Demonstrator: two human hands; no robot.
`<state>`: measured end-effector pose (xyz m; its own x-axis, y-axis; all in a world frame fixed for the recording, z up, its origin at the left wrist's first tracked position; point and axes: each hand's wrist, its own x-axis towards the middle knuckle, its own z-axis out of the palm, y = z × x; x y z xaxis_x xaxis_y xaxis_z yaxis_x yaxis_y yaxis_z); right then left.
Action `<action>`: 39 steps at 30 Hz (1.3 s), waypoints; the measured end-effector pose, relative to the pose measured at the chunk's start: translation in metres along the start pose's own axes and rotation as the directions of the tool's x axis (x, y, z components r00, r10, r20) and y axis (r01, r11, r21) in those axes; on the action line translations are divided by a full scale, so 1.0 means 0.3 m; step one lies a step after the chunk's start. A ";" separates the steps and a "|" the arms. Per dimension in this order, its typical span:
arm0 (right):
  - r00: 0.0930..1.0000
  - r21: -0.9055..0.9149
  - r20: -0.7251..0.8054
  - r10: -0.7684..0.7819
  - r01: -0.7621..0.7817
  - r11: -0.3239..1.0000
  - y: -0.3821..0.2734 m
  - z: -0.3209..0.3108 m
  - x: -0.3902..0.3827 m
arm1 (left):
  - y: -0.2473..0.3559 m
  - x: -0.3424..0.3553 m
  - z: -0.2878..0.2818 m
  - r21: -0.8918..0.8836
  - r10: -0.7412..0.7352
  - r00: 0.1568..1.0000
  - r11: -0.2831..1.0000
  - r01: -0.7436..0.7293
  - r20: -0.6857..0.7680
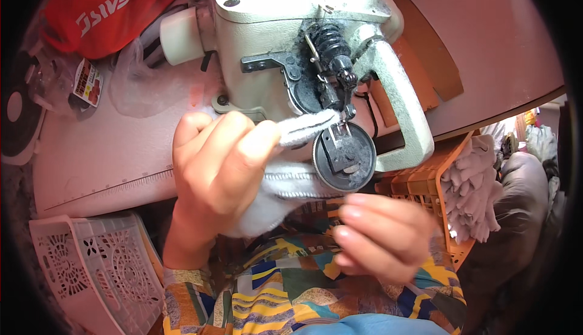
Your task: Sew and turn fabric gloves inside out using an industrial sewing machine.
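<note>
A pale sewing machine [261, 31] stands in front of me, with a dusty black needle mechanism and a round dark feed disc [355, 174]. My left hand [221, 159] is closed on a white knit fabric piece [306, 127], pinching its folded edge between thumb and fingers. That edge reaches up to the needle area above the disc. More of the white fabric hangs below, with a stitched seam along it passing behind the disc. My right hand [385, 238] is just below the disc, slightly blurred, its fingers loosely bent and nothing visible in them.
A white perforated plastic basket [103, 268] stands at lower left. On the right, an orange crate [440, 189] holds a stack of pale knit pieces [470, 192]. A red bag [109, 13] and clear plastic [143, 83] lie on the worktable [103, 171], which has a printed ruler along its front edge.
</note>
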<state>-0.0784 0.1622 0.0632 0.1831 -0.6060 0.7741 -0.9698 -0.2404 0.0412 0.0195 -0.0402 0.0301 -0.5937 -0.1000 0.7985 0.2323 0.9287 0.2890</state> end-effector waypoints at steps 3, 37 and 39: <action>0.995 -0.182 0.093 -0.028 0.045 0.982 0.045 -0.101 0.118 | -0.017 0.019 0.019 0.005 0.058 0.998 0.998 -0.058 -0.031; 0.873 0.082 0.474 -0.116 0.087 0.993 0.295 0.053 0.306 | 0.020 -0.031 0.101 0.305 0.248 0.906 0.942 -0.142 -0.343; 0.868 0.101 0.488 -0.094 0.051 0.994 0.292 0.041 0.312 | 0.021 -0.032 0.098 0.313 0.204 0.931 0.944 -0.105 -0.304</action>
<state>-0.1444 0.0750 0.1315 0.3285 -0.8736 0.3591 -0.9381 -0.3459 0.0168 0.0040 -0.0230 0.0088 -0.2714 -0.0123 0.9624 0.0406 0.9989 0.0242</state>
